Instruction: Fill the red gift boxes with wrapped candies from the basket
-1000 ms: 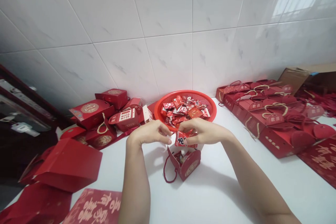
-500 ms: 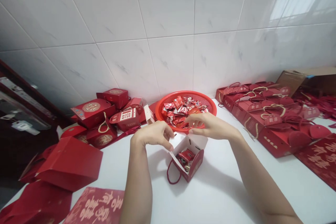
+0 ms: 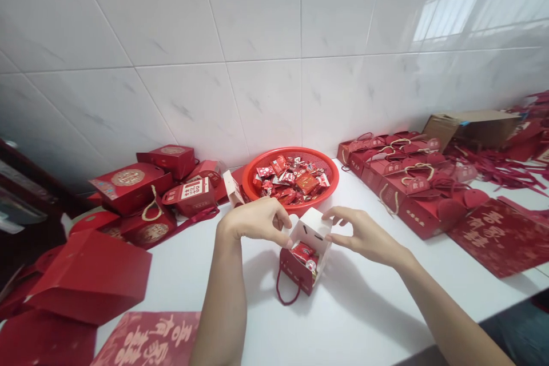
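A small red box [image 3: 295, 272] with a white inside stands on the white table, its top flaps raised and a dark red cord loop at its front left. Red-wrapped sweets [image 3: 303, 251] lie inside it. My left hand [image 3: 259, 223] pinches the flap at the box's left side between thumb and fingers. At the right side my right hand [image 3: 354, 233] has thumb and fingers round the edge of another white flap. Just behind the box is a red plastic basket [image 3: 249, 183] holding many wrapped sweets.
Red gift boxes [image 3: 128, 183] are piled at the left, with a larger red box [image 3: 96, 274] nearer. Rows of handled boxes [image 3: 420, 211], a printed red bag [image 3: 501, 237] and a cardboard box [image 3: 480, 120] occupy the right. Another printed bag [image 3: 150, 340] lies front left. A tiled wall rises behind.
My right hand has come down from above the basket to the box's right flap. The box has turned and its flaps stand more upright. The view has shifted to the right.
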Tool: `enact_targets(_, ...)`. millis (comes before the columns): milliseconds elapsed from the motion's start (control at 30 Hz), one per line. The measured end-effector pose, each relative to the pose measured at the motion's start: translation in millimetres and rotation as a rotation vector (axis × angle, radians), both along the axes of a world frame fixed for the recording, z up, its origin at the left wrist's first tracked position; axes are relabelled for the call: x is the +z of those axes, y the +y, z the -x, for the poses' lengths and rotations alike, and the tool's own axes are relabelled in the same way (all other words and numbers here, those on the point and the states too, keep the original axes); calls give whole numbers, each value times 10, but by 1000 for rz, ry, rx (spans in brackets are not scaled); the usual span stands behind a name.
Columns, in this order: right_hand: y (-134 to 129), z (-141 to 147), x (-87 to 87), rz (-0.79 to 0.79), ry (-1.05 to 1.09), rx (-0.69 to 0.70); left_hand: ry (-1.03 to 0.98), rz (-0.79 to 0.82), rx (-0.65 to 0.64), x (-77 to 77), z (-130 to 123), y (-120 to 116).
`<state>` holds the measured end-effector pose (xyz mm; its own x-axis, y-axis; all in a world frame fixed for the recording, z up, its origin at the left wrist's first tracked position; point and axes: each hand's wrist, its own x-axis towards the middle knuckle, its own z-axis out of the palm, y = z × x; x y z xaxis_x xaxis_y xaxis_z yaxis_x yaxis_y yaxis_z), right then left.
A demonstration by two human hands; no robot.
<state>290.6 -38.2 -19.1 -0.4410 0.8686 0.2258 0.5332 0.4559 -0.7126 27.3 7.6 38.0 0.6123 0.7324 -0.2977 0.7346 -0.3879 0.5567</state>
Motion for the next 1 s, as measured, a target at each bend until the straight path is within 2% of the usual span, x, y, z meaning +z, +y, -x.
enact_targets(200, -387, -18, -177, -86, 236, -77, -74, 1, -76, -18, 28, -26)
enact_targets(400, -641, 87, -348, -48, 310, -30, -46, -10, -112, -22, -151, 9)
enact_targets(633, -649, 263, -514, -71, 336, -70, 38, -78, -65, -105, -369, 44)
enact_targets(767, -622, 307, -590, -102, 381, -183, 36, -79, -75, -159, -439, 32)
enact_targets(900, -595, 331, -672, -165, 348, -336, 75, -9, -91, -179, -509, 18)
enact_targets(1000, -575, 345, -728, -178, 326, -391, 78, 28, -127, -176, -530, 6)
